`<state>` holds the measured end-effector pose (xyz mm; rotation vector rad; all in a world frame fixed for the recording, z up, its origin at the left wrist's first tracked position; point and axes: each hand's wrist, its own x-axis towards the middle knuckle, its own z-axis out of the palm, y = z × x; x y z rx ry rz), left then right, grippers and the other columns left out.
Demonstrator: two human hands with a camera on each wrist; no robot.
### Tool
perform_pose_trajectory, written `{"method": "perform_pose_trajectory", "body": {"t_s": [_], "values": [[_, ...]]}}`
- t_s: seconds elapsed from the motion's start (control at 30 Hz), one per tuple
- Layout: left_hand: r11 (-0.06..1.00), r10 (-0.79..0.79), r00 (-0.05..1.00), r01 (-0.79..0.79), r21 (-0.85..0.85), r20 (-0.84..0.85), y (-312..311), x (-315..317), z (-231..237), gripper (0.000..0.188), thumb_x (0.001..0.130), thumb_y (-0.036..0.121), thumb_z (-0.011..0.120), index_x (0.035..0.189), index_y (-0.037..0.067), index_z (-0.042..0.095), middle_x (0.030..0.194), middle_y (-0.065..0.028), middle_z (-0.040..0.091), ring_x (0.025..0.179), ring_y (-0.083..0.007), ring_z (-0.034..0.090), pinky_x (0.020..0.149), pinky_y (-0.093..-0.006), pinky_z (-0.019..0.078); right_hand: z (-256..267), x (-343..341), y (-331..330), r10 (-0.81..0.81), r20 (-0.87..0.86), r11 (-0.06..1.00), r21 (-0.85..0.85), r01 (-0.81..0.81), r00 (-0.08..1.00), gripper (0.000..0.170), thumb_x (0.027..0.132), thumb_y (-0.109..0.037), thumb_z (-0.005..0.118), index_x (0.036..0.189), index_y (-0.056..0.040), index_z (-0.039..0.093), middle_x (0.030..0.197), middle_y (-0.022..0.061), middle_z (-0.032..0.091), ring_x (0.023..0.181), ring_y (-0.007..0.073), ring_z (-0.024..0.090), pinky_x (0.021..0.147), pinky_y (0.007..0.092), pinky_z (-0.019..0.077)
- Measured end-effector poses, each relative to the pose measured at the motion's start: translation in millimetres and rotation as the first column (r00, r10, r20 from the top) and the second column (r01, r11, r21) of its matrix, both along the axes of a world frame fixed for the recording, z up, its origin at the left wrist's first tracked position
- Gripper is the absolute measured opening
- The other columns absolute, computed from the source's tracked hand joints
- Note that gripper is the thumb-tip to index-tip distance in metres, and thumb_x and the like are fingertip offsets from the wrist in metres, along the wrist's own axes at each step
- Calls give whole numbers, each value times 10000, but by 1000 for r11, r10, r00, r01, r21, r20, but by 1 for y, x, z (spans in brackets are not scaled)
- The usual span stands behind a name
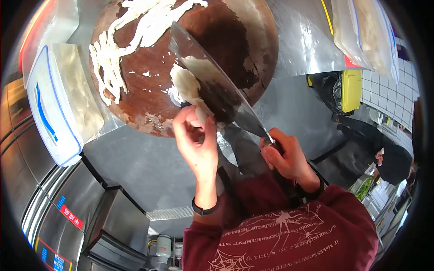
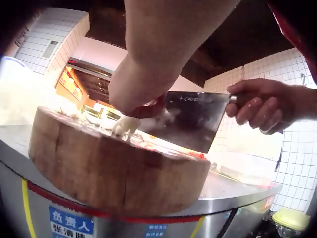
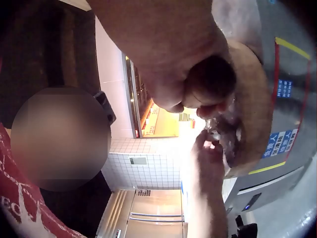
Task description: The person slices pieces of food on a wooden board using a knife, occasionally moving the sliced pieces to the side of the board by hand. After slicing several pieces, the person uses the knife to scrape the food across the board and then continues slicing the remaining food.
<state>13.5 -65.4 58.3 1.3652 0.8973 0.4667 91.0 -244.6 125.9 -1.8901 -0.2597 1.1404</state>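
The right hand grips the handle of a broad cleaver, its blade angled over the round wooden chopping block. In the left wrist view the cleaver stands blade down beside the pale piece. The left hand pinches the near end of a pale, soft-looking piece between thumb and fingers, left of the blade. Pale strips lie at the block's far left. In the right wrist view the right hand wraps the dark handle end.
A lidded plastic container stands left of the block, and more clear containers stand at the right. The block rests on a metal counter. A yellow-lidded bin and another person are farther right.
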Motion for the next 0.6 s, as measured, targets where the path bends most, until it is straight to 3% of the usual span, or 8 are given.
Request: {"method": "perform_pose_trajectory", "body": {"t_s": [0.07, 0.2, 0.3, 0.37, 0.43, 0.5, 0.6], "values": [[992, 122, 987, -117, -51, 107, 10, 7, 12, 380, 844, -113, 651, 1178, 18, 525, 981, -48, 590, 831, -87, 589, 649, -194, 458, 1, 3, -3, -65, -31, 997, 29, 66, 997, 128, 950, -140, 573, 977, -16, 561, 580, 13, 540, 500, 74, 509, 493, 257, 398], [985, 124, 987, -135, 107, 106, 31, 15, 25, 394, 835, -119, 659, 1180, 16, 525, 984, -44, 560, 833, -96, 585, 641, -201, 485, 4, 12, -4, -217, 23, 965, 153, 211, 976, 109, 950, -97, 496, 931, 2, 536, 601, 23, 556, 489, 70, 511, 469, 234, 382], [962, 113, 987, -136, 235, 111, 33, 24, 17, 330, 868, -85, 652, 1152, 34, 535, 918, -9, 539, 733, -61, 549, 537, -184, 468, 0, 17, -8, -331, -20, 921, 213, 327, 944, 123, 953, -95, 474, 915, 11, 522, 597, 34, 548, 462, 76, 497, 441, 234, 376], [989, 96, 992, -104, 102, 77, 27, 27, 3, 342, 871, -81, 657, 1166, 37, 532, 906, 3, 518, 744, -70, 549, 578, -197, 480, -4, 20, -9, -360, -21, 904, 240, 355, 933, 128, 952, -90, 458, 897, 13, 509, 594, 37, 541, 444, 77, 485, 421, 235, 369], [996, -59, 986, 68, 52, -156, 22, 21, -6, 360, 872, -61, 672, 1185, 41, 526, 887, -4, 535, 762, -88, 576, 629, -215, 498, -5, 25, -10, -345, 12, 910, 250, 331, 939, 103, 947, -59, 449, 899, 12, 506, 597, 41, 542, 444, 77, 482, 420, 240, 365], [983, -74, 979, 104, 151, -191, 16, 20, -11, 359, 874, -50, 673, 1190, 34, 524, 835, -16, 555, 736, -88, 592, 640, -223, 496, -9, 26, -11, -330, -11, 915, 243, 322, 944, 89, 944, -42, 444, 913, 11, 508, 602, 44, 544, 444, 77, 483, 419, 241, 361], [978, -125, 969, 156, 137, -213, 24, 19, -6, 292, 880, -12, 676, 1152, 19, 577, 765, -44, 612, 679, -88, 612, 614, -242, 506, -13, 21, -10, -309, -66, 923, 219, 316, 949, 76, 940, -16, 439, 940, 10, 511, 608, 47, 548, 446, 77, 486, 418, 241, 355]]}}
